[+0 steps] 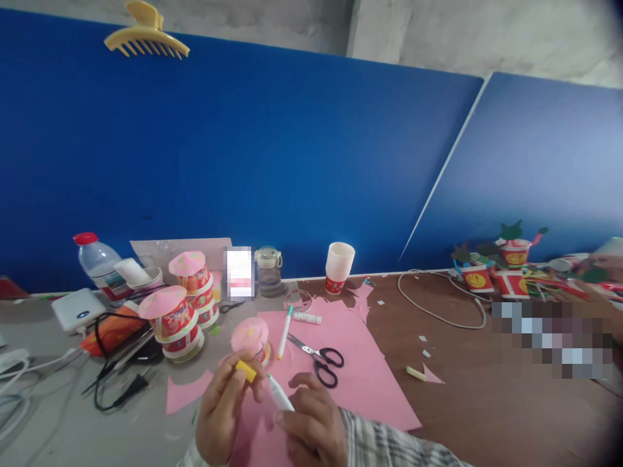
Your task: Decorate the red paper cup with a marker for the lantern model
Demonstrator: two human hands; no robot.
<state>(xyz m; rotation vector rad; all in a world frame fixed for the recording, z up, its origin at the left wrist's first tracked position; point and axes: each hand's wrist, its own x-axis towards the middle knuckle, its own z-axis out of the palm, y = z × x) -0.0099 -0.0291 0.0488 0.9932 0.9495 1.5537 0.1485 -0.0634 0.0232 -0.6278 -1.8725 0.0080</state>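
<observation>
My left hand point(221, 405) pinches a small yellow piece point(246, 371) between thumb and fingers; I cannot tell whether it is paper or card. In my right hand point(314, 415) is a white marker point(280, 393) whose green tip points up and left, close to the yellow piece but apart from it. Just beyond my left hand stands a paper cup with a pink cone roof point(250, 336), partly hidden by the fingers. Scissors point(316, 353) with black handles lie on a pink paper sheet point(363, 383), beside another marker point(285, 334) with a teal end and a glue stick point(307, 318).
To the left, stacked cups with pink cone roofs point(171, 321) stand near a bottle point(100, 263) and cables. A glass jar point(268, 272) and nested paper cups point(339, 267) stand at the back. On the right are decorated cups point(477, 279), a white cable point(440, 324) and another person's hand point(601, 267).
</observation>
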